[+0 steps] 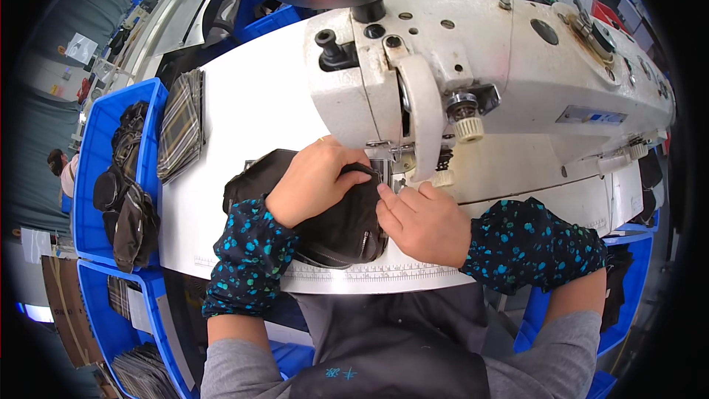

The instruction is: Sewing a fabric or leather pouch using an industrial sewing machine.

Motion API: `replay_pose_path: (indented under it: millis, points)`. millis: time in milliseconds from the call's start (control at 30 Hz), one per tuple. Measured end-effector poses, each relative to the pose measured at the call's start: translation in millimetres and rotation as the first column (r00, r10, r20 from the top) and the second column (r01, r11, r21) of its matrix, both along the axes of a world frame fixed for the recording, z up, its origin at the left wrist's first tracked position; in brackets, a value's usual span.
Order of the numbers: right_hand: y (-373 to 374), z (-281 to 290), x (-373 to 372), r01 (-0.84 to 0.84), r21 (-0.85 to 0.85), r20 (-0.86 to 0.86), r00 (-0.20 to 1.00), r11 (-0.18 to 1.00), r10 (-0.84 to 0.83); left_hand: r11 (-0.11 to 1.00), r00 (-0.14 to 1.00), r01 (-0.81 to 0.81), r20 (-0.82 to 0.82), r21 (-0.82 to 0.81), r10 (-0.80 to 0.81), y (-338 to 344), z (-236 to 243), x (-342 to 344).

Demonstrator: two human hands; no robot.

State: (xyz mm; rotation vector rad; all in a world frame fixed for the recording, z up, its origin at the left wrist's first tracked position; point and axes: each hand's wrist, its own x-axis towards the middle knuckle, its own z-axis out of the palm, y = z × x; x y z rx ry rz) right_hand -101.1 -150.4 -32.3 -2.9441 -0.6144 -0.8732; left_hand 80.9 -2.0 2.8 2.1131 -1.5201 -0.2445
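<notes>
A dark brown fabric pouch with a metal zipper along its lower side lies on the white sewing table. Its right edge reaches the presser foot of a white sewing machine. My left hand rests across the pouch, thumb and fingers pinching a fold of its upper edge just left of the needle area. On the other side, my right hand has its fingers bent together at the pouch's right edge, close below the presser foot. The fingertips partly cover the seam, and the needle itself is hard to make out.
Left of the table stands a blue bin of dark pouches, with another blue bin below it. Plaid fabric pieces are stacked on the table's left edge. A printed ruler strip runs along the front edge. Further blue bins stand right and behind.
</notes>
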Motion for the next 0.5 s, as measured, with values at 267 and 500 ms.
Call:
replay_pose_path:
  millis: [267,500]
  points:
    - [0.5,1.7,-4.4,0.004,0.027,-0.069,0.998,1.0,-0.002,0.995,0.943,-0.081,-0.327,-0.06,0.057,1.2,-9.2,9.5]
    - [3.7,3.1,-12.7,-0.036,0.088,-0.216,0.975,0.995,0.055,0.991,0.991,-0.104,0.087,0.079,0.097,-11.3,0.2,-16.6]
